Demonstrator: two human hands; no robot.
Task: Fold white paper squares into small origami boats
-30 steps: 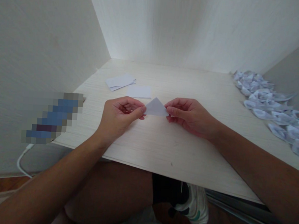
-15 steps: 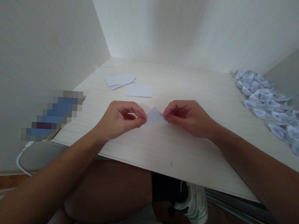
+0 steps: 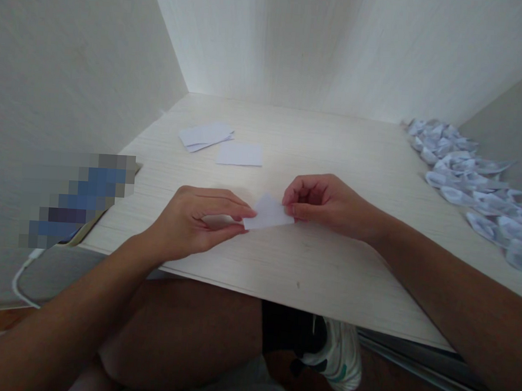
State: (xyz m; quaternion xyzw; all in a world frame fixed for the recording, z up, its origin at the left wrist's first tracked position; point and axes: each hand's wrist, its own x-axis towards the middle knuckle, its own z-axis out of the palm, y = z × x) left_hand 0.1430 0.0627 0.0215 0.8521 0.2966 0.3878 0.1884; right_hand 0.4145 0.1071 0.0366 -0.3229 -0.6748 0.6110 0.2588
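Note:
Between my hands is a small piece of white paper (image 3: 269,213), folded to a peak at its far side. My left hand (image 3: 204,218) has its thumb and fingers closed on the paper's left corner. At the right corner, my right hand (image 3: 316,202) pinches the paper between thumb and forefinger, its other fingers curled in. The paper is just over the table top, and I cannot tell whether it touches it. Beyond my left hand lies a single white paper slip (image 3: 240,154), with a small stack of white paper slips (image 3: 206,135) behind it to the left.
Many folded white paper pieces (image 3: 461,172) lie in a row along the table's right side. A pixelated, phone-like object (image 3: 88,199) with a white cable (image 3: 19,275) is at the left edge. Panels enclose the pale table (image 3: 327,270) at the back and sides.
My left hand has shifted left and toward me, its fingers straighter on the paper's left corner. More of the paper shows now. The right hand keeps its pinch. The view has shifted slightly.

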